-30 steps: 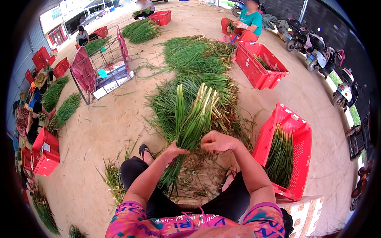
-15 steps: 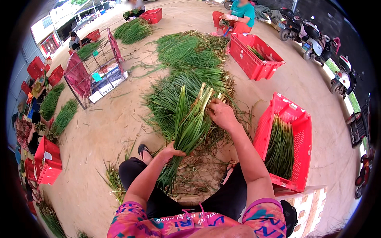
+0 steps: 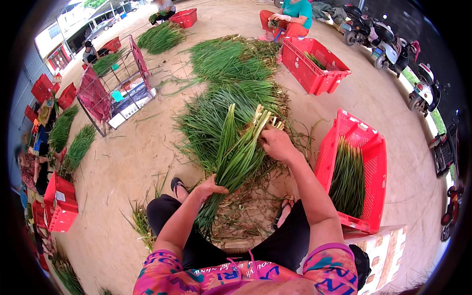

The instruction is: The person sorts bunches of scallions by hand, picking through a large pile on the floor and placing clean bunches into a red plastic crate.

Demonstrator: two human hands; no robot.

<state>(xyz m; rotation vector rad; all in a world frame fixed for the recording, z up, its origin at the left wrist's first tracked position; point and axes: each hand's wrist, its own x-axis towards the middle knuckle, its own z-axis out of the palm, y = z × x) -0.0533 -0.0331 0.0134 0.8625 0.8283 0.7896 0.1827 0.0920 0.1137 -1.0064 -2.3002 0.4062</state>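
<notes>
A bunch of long green Chinese chives slants in front of me, its pale stem ends up and to the right, its leaf tips hanging down between my knees. Around its leafy lower part my left hand is closed. Up by the pale ends, the fingers of my right hand are bent and pressed against stems at the bunch's right side; exactly what they pinch is partly hidden. Just beyond lies a big heap of loose chives on the ground.
At my right stands a red crate holding neat chives. Farther off are another red crate, a seated person in teal, parked scooters and a metal-framed cart. Dry trimmings litter the ground between my feet.
My right hand has shifted slightly right and down along the stem ends. The bunch's pale ends have tipped a little to the right. My left hand keeps its grip.
</notes>
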